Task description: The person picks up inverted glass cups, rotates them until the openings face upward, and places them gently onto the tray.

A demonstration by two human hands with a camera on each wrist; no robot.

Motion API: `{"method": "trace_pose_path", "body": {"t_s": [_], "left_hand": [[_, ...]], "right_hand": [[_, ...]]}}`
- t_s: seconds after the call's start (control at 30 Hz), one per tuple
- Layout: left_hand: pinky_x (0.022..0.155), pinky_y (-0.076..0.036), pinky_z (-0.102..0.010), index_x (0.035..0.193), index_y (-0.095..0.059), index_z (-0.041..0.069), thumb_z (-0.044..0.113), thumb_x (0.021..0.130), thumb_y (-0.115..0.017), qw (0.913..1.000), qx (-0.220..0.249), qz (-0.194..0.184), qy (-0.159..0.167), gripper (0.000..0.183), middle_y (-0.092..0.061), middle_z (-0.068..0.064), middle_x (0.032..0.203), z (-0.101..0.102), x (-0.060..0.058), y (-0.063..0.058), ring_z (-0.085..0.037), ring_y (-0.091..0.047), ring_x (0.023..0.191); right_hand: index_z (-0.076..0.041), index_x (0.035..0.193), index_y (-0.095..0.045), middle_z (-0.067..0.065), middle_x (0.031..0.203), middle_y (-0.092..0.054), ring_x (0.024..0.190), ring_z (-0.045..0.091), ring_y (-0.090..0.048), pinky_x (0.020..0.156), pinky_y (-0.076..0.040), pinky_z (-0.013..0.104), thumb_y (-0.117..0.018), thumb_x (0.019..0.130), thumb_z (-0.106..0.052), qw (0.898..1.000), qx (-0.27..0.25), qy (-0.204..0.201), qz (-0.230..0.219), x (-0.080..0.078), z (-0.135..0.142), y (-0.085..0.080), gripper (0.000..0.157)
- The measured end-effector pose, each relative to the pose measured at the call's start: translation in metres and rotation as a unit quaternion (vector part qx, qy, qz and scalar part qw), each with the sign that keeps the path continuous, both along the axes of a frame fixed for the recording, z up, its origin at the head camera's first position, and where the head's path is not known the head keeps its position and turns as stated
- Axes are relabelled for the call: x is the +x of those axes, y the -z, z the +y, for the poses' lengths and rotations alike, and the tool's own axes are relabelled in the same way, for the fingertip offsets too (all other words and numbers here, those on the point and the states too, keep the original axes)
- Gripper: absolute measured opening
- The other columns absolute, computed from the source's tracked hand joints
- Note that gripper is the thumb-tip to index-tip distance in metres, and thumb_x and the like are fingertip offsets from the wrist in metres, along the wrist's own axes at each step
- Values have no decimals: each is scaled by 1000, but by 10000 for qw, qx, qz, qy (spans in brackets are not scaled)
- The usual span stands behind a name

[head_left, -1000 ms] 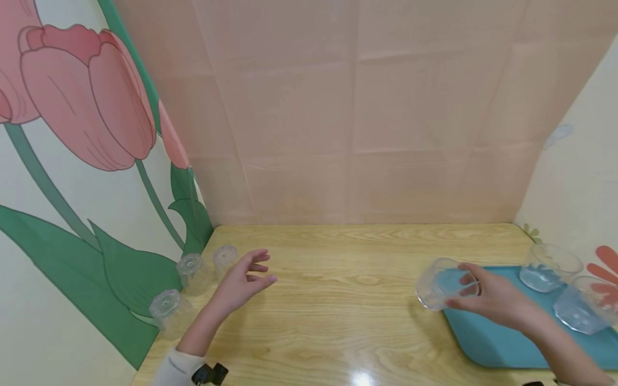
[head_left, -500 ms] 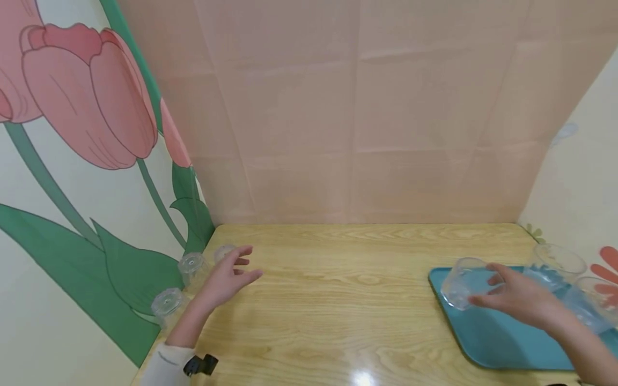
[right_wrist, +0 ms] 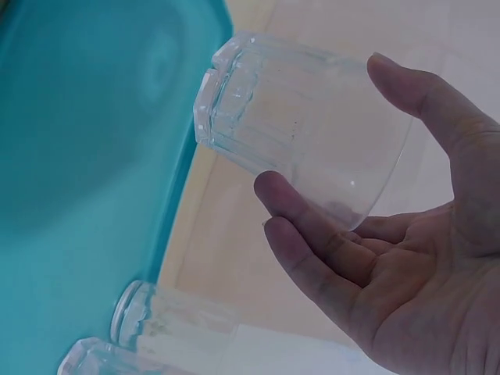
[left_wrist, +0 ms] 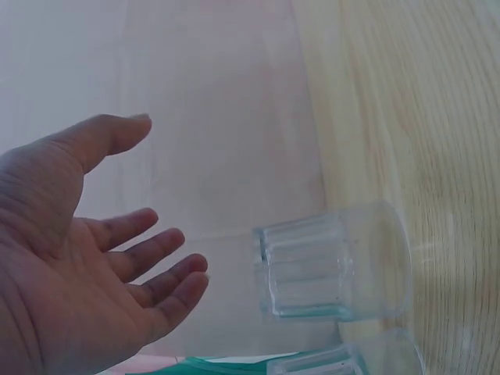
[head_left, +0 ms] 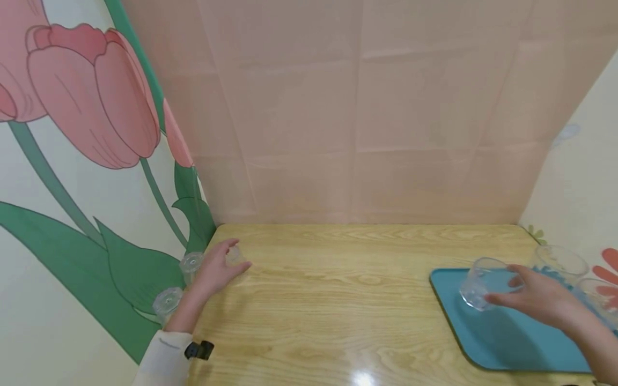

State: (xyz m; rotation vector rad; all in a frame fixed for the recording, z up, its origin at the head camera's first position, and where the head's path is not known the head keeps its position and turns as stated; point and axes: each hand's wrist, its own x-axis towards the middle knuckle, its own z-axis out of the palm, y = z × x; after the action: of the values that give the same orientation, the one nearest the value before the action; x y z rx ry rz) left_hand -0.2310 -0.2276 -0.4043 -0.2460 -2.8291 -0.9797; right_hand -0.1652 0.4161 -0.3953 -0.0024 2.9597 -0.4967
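My right hand (head_left: 543,295) holds a clear plastic or glass cup (head_left: 478,284) above the left part of a blue tray (head_left: 512,348). In the right wrist view the thumb and fingers grip this cup (right_wrist: 297,125) near its rim, its base tilted toward the tray (right_wrist: 78,187). My left hand (head_left: 212,273) hovers at the table's left side, fingers spread and curved, beside an upside-down clear cup (head_left: 234,254). The left wrist view shows a gap between the hand (left_wrist: 101,273) and that cup (left_wrist: 336,266).
Two more upside-down cups (head_left: 167,301) stand along the left wall; my left forearm partly covers them. On the tray's right side are two upright clear cups (head_left: 560,262), partly behind my right arm. Pinkish sheeting (head_left: 357,134) hangs behind the wooden table (head_left: 338,300).
My right hand has carried the cup rightward, from the tray's left edge to over the tray. My left hand has moved left, toward the farthest upside-down cup.
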Motion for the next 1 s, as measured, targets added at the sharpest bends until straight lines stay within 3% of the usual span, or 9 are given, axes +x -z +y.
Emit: {"method": "trace_pose_path", "body": {"t_s": [0.43,0.83,1.0], "left_hand": [[112,-33,-64,148,-44,-4,32,92,-74,9989,-327,-184,-284,73,-44,-30,150,-9,-20,3,-52,-35,139],[110,-37,-63,146,-44,-6,30,91,-74,9962,-630,-406,-446,72,-45,-33,146,-12,-26,10,-51,-41,135],[108,-38,-63,144,-45,-9,27,89,-75,9948,-786,-327,-559,73,-48,-34,143,-15,-30,15,-52,-44,131]], "right_hand": [[25,139,-24,42,118,-56,97,56,-59,67,-52,53,-65,91,-62,9993,-100,248,-242,-2,21,9,107],[28,139,-20,46,121,-51,99,58,-58,67,-54,52,-63,91,-65,9972,-224,533,-466,-9,35,16,113],[28,138,-21,47,120,-52,98,59,-57,66,-55,53,-65,89,-66,9970,-150,638,-422,-12,40,16,114]]}}
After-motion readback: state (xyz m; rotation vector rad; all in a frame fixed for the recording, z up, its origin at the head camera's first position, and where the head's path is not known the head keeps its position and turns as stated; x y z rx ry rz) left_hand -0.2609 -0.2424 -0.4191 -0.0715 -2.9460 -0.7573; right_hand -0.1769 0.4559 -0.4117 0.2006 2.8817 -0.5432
